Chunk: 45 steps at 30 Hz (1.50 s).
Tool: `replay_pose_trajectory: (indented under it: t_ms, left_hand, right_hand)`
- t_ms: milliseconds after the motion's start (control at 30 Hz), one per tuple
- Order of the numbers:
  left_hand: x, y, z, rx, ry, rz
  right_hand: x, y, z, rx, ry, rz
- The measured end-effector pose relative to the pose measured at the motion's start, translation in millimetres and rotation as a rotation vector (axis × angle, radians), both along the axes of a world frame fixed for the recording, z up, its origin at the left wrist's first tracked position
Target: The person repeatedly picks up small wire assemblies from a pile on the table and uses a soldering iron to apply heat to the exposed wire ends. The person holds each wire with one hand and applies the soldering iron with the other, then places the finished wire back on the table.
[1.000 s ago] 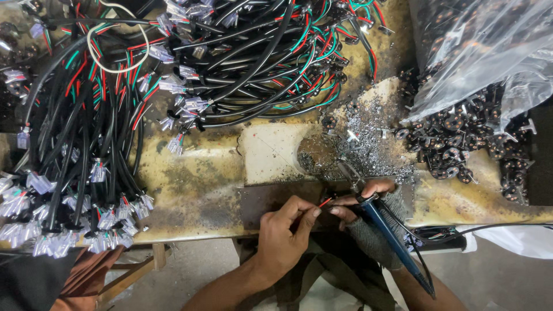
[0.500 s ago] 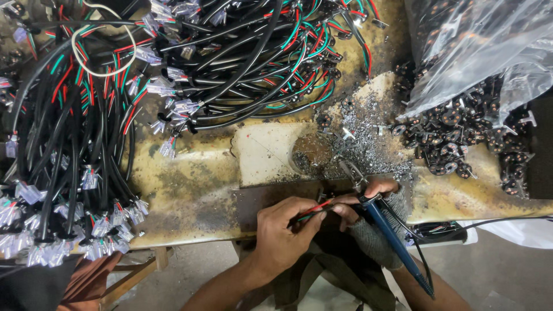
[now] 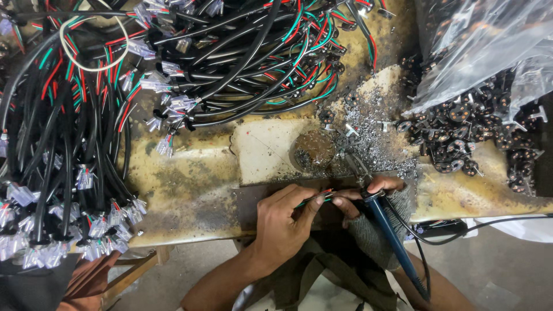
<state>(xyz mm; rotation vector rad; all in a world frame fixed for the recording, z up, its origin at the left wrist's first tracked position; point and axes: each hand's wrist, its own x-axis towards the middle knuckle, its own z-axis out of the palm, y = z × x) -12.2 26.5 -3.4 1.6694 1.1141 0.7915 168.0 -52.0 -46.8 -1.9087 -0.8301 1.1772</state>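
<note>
You are pinching a thin cable with red and green leads [image 3: 315, 198] between the fingers of your left hand [image 3: 282, 222], holding its stripped ends level at the front edge of the stained tabletop [image 3: 184, 184] so the tip can reach them. Your right hand [image 3: 368, 198], wrapped in a grey cloth, is gripping a blue-handled soldering iron [image 3: 394, 242] with fingers curled tight, angling it toward the leads. The iron's tip is hiding behind your fingers; whether it is touching the wires is hard to tell. Bundled black cables [image 3: 63, 144] are lying left, and a clear bag of small black connectors [image 3: 478, 75] is spilling right, cut off by the frame.
</note>
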Motion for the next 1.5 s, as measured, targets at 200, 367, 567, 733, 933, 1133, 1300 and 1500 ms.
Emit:
replay_pose_trajectory:
  t_ms: [200,367,567,733,933,1133,1300,1500]
  left_hand:
    - [0.7,-1.4,3.0,0.103,0.022,0.03]
    - [2.9,14.6,0.3,0.256,0.218,0.193]
    - [7.4,32.5,-3.9,0.138,0.327,0.177]
    - [6.3,30.6,0.6,0.181,0.257,0.125]
    - [-8.2,-0.4,4.1,-0.01,0.056,0.06]
    - [-12.7,-16.7,-6.0,0.04,0.007,0.159]
    - [-10.8,-13.1,-8.7,0.058,0.001,0.114]
    - [-8.3,-9.5,-7.0,-0.014,0.035,0.107]
  right_hand:
    - [2.5,-12.6,-16.1,0.384,-0.388,0.17]
    - [15.3,-25.4,-52.4,0.112,-0.35,0.257]
    - [23.5,-34.8,-60.3,0.282,-0.291,0.209]
    - [13.4,-27.5,-36.9,0.081,0.701,-0.073]
    - [15.7,-24.2,-24.2,0.289,0.24,0.211]
    - [8.8,-37.8,-44.8,0.375,0.448,0.121]
    - [11.4,-34.2,-45.5,0.532,0.054,0.3]
    - [2.7,-25.9,-41.9,0.508,-0.163,0.258]
